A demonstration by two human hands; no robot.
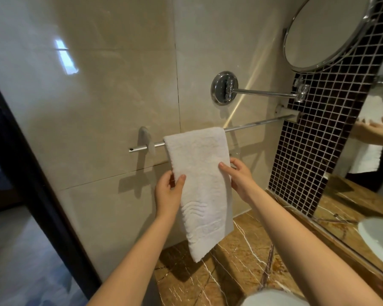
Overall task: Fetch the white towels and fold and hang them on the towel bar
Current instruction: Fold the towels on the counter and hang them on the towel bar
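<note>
At frame centre, a soft, limp white towel [199,186] draped over the towel bar [257,123] is pinched at its side edges by the left hand [168,195] and right hand [239,177].

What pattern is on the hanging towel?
White towel, embossed wavy lines low down; head view.

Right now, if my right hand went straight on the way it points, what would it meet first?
The towel: your right hand pinches its right edge, aimed up and left. Pushing on, it would likely press the towel against the wall, though depth is unclear.
</note>
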